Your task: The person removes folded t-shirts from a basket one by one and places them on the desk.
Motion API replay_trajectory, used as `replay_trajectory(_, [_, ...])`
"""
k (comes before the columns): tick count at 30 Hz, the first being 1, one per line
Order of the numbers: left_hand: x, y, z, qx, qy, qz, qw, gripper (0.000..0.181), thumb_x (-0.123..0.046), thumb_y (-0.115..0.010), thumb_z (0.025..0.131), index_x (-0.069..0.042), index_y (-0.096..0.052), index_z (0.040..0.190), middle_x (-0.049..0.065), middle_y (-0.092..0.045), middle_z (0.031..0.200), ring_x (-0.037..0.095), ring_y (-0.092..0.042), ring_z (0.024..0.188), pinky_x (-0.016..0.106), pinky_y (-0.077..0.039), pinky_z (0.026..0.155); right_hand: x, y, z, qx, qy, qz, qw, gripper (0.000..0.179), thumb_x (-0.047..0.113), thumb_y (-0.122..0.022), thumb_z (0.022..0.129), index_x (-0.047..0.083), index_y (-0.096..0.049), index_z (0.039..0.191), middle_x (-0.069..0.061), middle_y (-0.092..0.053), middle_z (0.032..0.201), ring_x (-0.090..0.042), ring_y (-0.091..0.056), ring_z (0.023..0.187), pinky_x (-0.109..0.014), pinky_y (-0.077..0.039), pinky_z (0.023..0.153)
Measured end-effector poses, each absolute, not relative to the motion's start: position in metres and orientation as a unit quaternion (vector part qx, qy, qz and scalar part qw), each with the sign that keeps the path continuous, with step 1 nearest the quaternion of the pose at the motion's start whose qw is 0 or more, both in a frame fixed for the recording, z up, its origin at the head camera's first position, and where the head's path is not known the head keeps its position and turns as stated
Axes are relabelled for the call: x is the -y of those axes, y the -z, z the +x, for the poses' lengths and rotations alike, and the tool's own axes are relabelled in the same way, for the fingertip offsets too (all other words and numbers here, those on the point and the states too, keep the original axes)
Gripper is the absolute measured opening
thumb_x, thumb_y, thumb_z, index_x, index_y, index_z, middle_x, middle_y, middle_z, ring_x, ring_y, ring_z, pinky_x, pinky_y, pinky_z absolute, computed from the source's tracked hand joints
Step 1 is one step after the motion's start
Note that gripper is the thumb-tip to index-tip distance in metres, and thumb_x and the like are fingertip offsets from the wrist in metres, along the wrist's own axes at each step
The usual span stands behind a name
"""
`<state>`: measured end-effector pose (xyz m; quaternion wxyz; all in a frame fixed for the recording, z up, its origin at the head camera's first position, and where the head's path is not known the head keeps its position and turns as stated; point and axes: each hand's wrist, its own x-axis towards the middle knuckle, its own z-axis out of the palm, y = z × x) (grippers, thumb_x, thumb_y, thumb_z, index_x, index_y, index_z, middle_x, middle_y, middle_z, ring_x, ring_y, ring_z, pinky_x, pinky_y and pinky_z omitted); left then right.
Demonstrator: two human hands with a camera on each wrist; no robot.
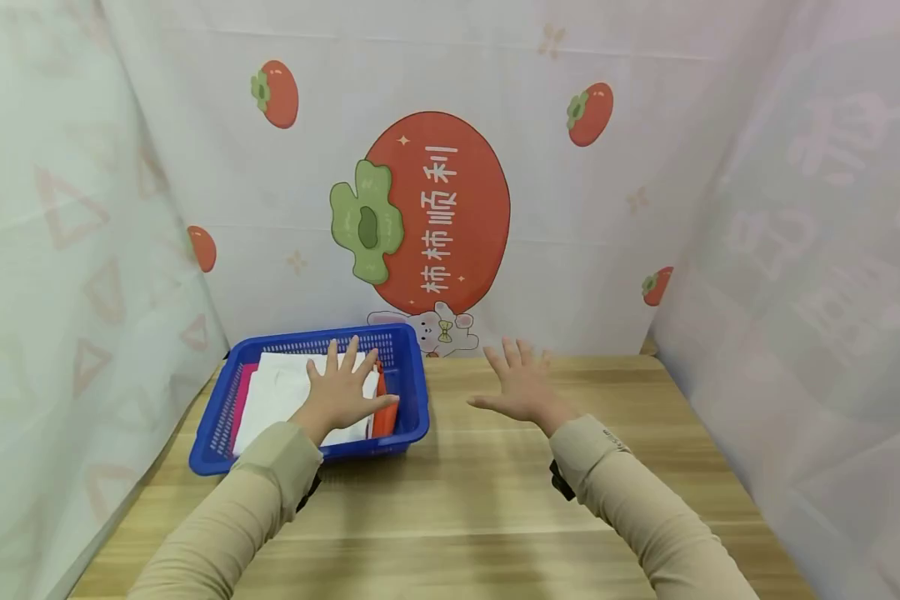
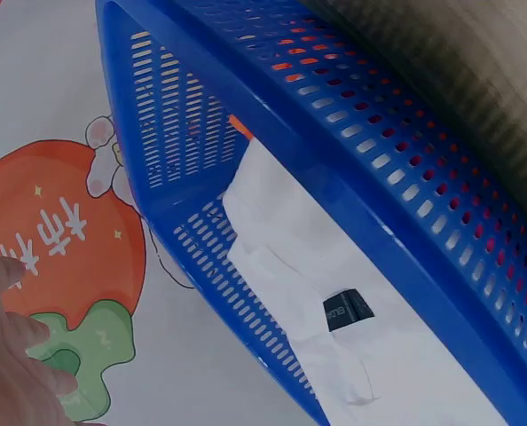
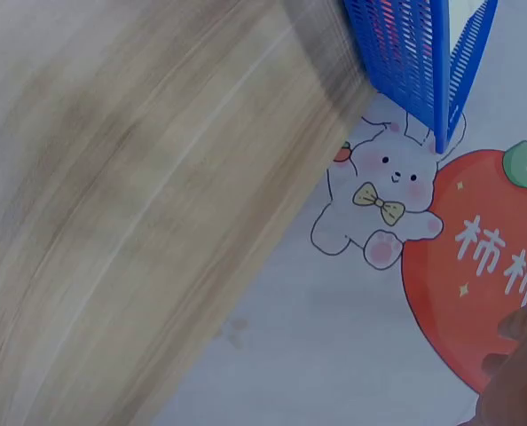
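My left hand (image 1: 339,395) is spread with straight fingers and overlaps the blue plastic basket (image 1: 418,392) in the head view. In the basket lies a folded white garment (image 1: 273,387), with a dark label (image 2: 348,309) showing in the left wrist view. A pink cloth (image 1: 242,408) peeks out at its left and an orange cloth (image 1: 384,412) at its right. Over the wooden table, to the right of the basket, my right hand (image 1: 523,388) has its fingers spread and holds nothing. Both hands appear only partly at the edges of their wrist views.
The wooden table (image 1: 480,517) meets a white cloth backdrop (image 1: 570,275) printed with red persimmons and a rabbit. Pale hanging curtains (image 1: 817,292) close in both sides. The basket stands at the table's back left.
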<state>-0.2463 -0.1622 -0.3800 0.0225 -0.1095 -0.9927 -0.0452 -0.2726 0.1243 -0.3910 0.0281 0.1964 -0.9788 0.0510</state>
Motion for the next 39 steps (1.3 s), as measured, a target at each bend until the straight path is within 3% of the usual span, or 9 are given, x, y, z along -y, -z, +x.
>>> replay_trajectory(6, [0.175, 0.384, -0.241, 0.993, 0.056, -0.104, 0.022, 0.091, -0.074, -0.035, 0.07, -0.016, -0.022, 0.138, 0.019, -0.005, 0.142, 0.046, 0.004, 0.123, 0.069, 0.001, 0.083, -0.102, 0.396, -0.271, 0.976, -0.04, 0.215, 0.027, 0.091, 0.075, -0.037, 0.068, 0.02, -0.021, 0.138, -0.015, -0.013, 0.141, -0.035, -0.004, 0.127, -0.063, 0.003, 0.089])
replay_trajectory(24, [0.22, 0.394, -0.226, 0.997, 0.038, -0.065, 0.03, 0.088, -0.067, -0.043, 0.072, -0.011, -0.024, 0.137, 0.021, -0.008, 0.14, 0.047, 0.002, 0.122, 0.069, 0.003, 0.083, -0.045, 0.4, -0.262, 0.968, -0.058, 0.245, 0.012, 0.091, 0.073, -0.039, 0.068, 0.018, -0.02, 0.139, -0.014, -0.016, 0.141, -0.035, -0.007, 0.127, -0.063, -0.002, 0.091])
replay_trajectory(39, [0.259, 0.401, -0.218, 0.999, 0.03, -0.031, -0.001, 0.094, -0.073, -0.034, 0.071, -0.007, -0.022, 0.137, 0.026, -0.004, 0.139, 0.049, 0.007, 0.12, 0.07, 0.008, 0.08, -0.023, 0.411, -0.264, 0.957, -0.029, 0.289, 0.0, 0.089, 0.071, -0.042, 0.069, 0.019, -0.022, 0.138, -0.012, -0.012, 0.142, -0.032, -0.004, 0.128, -0.062, -0.002, 0.092])
